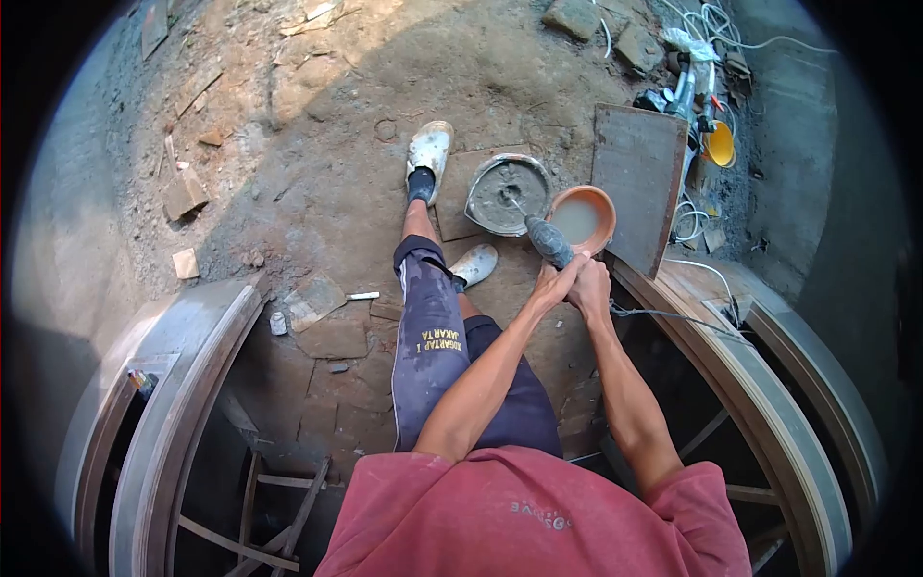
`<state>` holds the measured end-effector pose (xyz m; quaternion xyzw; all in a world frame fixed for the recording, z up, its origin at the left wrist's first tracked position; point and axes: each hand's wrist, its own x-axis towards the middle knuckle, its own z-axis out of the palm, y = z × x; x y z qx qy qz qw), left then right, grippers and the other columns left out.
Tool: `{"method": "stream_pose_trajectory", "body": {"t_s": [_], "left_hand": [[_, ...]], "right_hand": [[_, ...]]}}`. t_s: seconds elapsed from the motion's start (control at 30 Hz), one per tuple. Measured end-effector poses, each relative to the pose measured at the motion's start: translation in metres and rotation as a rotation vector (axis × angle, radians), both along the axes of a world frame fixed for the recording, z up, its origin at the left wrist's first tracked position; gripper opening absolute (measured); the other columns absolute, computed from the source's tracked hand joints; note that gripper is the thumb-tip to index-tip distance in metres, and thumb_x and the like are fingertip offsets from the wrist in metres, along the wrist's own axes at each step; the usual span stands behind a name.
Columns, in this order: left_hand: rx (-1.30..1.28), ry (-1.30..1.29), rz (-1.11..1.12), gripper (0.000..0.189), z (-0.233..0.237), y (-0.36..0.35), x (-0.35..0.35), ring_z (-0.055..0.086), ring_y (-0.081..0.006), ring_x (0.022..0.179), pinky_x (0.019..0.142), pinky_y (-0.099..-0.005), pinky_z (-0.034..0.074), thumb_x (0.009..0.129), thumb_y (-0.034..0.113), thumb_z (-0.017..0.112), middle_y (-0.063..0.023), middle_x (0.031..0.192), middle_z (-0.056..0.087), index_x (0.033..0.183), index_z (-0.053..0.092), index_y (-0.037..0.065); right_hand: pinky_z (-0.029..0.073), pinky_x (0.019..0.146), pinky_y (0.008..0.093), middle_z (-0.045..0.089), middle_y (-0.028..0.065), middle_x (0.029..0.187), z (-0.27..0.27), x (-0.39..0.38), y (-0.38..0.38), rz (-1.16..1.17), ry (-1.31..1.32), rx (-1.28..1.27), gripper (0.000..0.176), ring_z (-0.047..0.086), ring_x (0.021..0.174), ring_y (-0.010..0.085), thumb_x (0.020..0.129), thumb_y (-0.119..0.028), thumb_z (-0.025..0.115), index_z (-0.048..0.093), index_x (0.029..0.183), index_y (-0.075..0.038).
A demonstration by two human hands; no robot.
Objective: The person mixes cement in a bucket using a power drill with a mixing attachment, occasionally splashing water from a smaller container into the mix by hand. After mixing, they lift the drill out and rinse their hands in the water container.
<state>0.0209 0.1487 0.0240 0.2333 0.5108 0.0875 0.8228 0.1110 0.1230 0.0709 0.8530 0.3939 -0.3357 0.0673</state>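
Note:
A grey, dust-covered power drill (pixel 548 240) is gripped between my two hands. My left hand (pixel 552 284) is wrapped around its rear end, and my right hand (pixel 589 285) closes around the same end from the other side. A thin metal rod (pixel 519 206) runs from the drill down into wet grey mortar (pixel 508 183), which fills much of a round bucket (pixel 470 213). The rod's lower end is hidden in the mortar. Right beside this bucket, an orange-brown bucket (pixel 610 213) contains cloudy liquid.
A brown board (pixel 635 183) lies to the right, near a yellow funnel-like piece (pixel 719 144), pipes and loose cable. Curved frames (pixel 197 385) (pixel 740 375) flank me. Broken bricks and tiles (pixel 332 332) litter the ground. A power cord (pixel 673 317) trails rightward from my hands.

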Motion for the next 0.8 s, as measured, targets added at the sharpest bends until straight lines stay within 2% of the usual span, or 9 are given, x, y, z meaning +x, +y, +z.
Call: {"method": "stream_pose_trajectory", "body": {"t_s": [0.13, 0.2, 0.27, 0.4, 0.47, 0.67, 0.8], "left_hand": [[-0.063, -0.006, -0.092, 0.073, 0.000, 0.000, 0.002, 0.060, -0.0240, 0.108, 0.094, -0.0356, 0.048, 0.083, 0.049, 0.067, -0.0186, 0.119, 0.061, 0.128, 0.051, -0.006], [-0.109, 0.000, -0.125, 0.071, -0.003, -0.002, 0.007, 0.060, -0.0235, 0.109, 0.094, -0.0343, 0.047, 0.084, 0.049, 0.067, -0.0174, 0.120, 0.061, 0.129, 0.051, -0.005], [-0.125, -0.067, -0.013, 0.069, -0.005, -0.005, 0.004, 0.059, -0.0223, 0.108, 0.094, -0.0333, 0.047, 0.084, 0.050, 0.068, -0.0156, 0.118, 0.061, 0.126, 0.053, -0.002], [-0.146, -0.051, -0.001, 0.066, -0.026, -0.024, 0.007, 0.058, -0.0203, 0.105, 0.093, -0.0342, 0.046, 0.083, 0.053, 0.067, -0.0122, 0.113, 0.061, 0.120, 0.056, 0.000], [-0.112, 0.004, -0.006, 0.065, -0.013, -0.018, 0.006, 0.058, -0.0207, 0.104, 0.092, -0.0348, 0.046, 0.083, 0.053, 0.066, -0.0114, 0.112, 0.061, 0.119, 0.057, 0.000], [-0.046, -0.107, 0.162, 0.052, -0.006, -0.021, 0.008, 0.058, -0.0169, 0.097, 0.086, -0.0331, 0.047, 0.085, 0.049, 0.065, -0.0077, 0.104, 0.063, 0.109, 0.062, 0.003], [-0.103, -0.087, 0.121, 0.051, -0.010, -0.027, 0.005, 0.058, -0.0161, 0.096, 0.085, -0.0325, 0.047, 0.086, 0.049, 0.064, -0.0070, 0.102, 0.063, 0.108, 0.062, 0.002]], "right_hand": [[0.054, 0.071, 0.0519, 0.067, 0.0268, 0.079, 0.008, 0.002, 0.001, 0.018, 0.002, -0.001, 0.025, 0.067, 0.080, 0.0451, 0.074, -0.023, 0.068, 0.067, 0.078, 0.002], [0.054, 0.070, 0.0527, 0.066, 0.0281, 0.077, 0.001, 0.005, -0.001, 0.041, -0.018, 0.015, 0.025, 0.066, 0.077, 0.0457, 0.074, -0.024, 0.067, 0.066, 0.077, 0.001], [0.054, 0.070, 0.0526, 0.066, 0.0286, 0.077, 0.000, 0.006, -0.002, 0.055, -0.017, -0.007, 0.025, 0.066, 0.077, 0.0459, 0.074, -0.024, 0.067, 0.066, 0.078, 0.000], [0.055, 0.068, 0.0503, 0.066, 0.0269, 0.075, 0.002, 0.007, -0.001, 0.051, -0.001, 0.042, 0.028, 0.067, 0.074, 0.0444, 0.072, -0.025, 0.070, 0.069, 0.078, 0.002], [0.055, 0.069, 0.0506, 0.066, 0.0268, 0.076, 0.001, 0.008, -0.001, 0.081, -0.023, 0.017, 0.029, 0.067, 0.074, 0.0443, 0.072, -0.025, 0.070, 0.069, 0.079, 0.003], [0.055, 0.069, 0.0507, 0.066, 0.0275, 0.077, -0.004, 0.010, -0.007, 0.119, -0.011, 0.038, 0.026, 0.067, 0.076, 0.0443, 0.070, -0.022, 0.070, 0.069, 0.079, 0.002], [0.052, 0.065, 0.0523, 0.065, 0.0263, 0.075, -0.001, 0.009, -0.009, 0.150, -0.012, 0.021, 0.023, 0.065, 0.075, 0.0451, 0.073, -0.020, 0.069, 0.065, 0.078, 0.002]]}}
